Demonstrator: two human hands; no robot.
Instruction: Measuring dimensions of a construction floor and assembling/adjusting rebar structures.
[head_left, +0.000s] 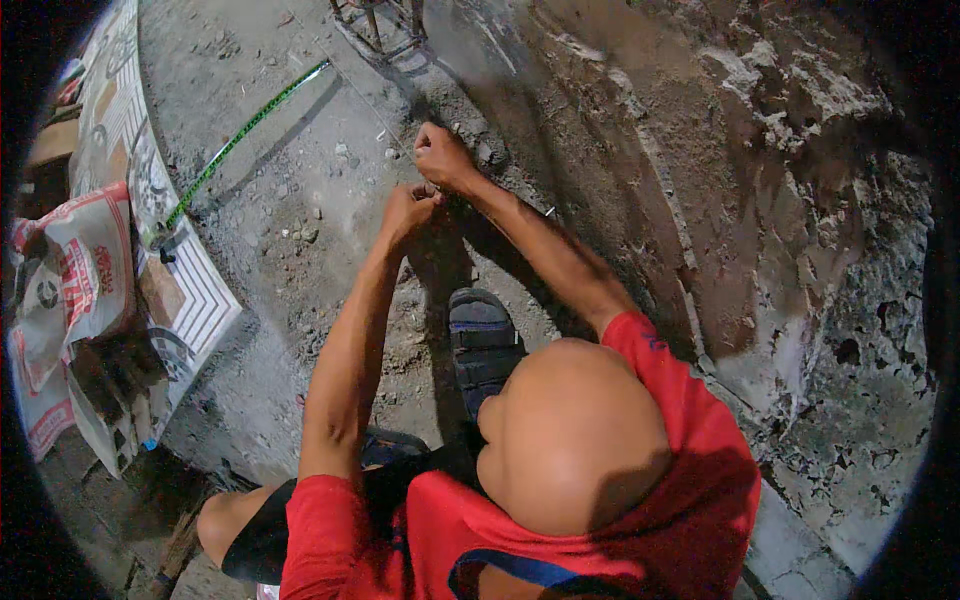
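Both of my hands are over the rough cement floor near the foot of the wall. My right hand [443, 157] is closed in a fist, a little beyond the left one. Below it, my left hand [410, 212] is closed too, with thumb and fingers pinched together. A thin, faint line crosses the floor from the upper left towards my right hand; I cannot tell if it is a string. Whatever my fingers hold is too small or hidden to name. A green tape measure blade [250, 127] lies stretched out to the left, its end resting by the patterned tiles.
Patterned tiles [205, 290] border the floor on the left, with a red-and-white sack [85, 265] on them. A rusty metal frame [375, 35] stands at the top. The stained wall [640, 200] rises on the right. My shoe [482, 345] and bent knee [580, 430] are close below.
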